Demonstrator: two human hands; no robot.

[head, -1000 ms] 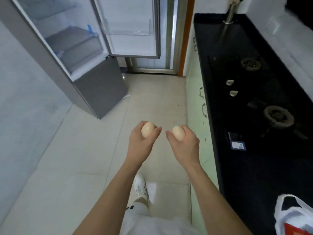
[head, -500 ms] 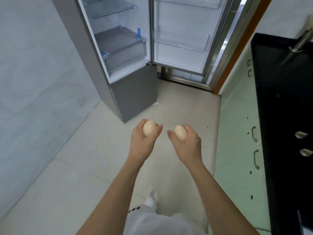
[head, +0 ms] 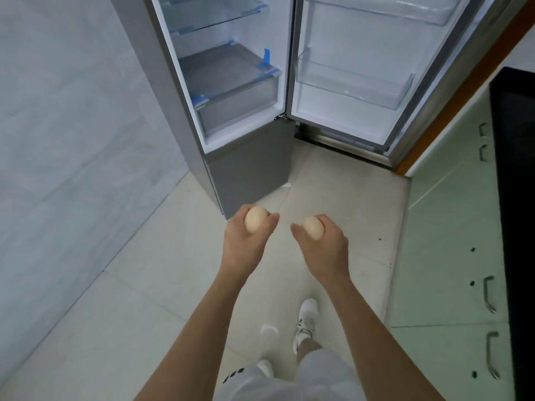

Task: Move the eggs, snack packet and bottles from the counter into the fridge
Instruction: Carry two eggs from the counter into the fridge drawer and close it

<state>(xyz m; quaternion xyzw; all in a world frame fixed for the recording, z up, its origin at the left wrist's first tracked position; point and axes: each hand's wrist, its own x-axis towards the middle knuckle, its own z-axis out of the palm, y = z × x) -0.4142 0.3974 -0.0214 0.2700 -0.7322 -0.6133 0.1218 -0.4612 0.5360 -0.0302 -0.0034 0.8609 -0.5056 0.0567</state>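
Observation:
My left hand (head: 246, 244) is shut on a pale beige egg (head: 255, 219), and my right hand (head: 324, 247) is shut on a second egg (head: 313, 227). Both hands are held out side by side over the floor, a short way in front of the open fridge (head: 249, 166). The fridge's upper compartment shows glass shelves and a clear drawer (head: 237, 102) with blue tape. Its open door (head: 356, 82) swings right and carries clear bins. No snack packet or bottles are in view.
A grey tiled wall (head: 72, 125) runs along the left. Pale green cabinets (head: 451, 256) with metal handles and the black counter edge (head: 518, 198) line the right. Beige floor tiles (head: 144, 328) lie between. My white shoes (head: 307, 319) show below.
The view has turned left and moved toward the fridge, which is now larger and more central. The stove and counter have slid out to the right. Both hands still hold their eggs.

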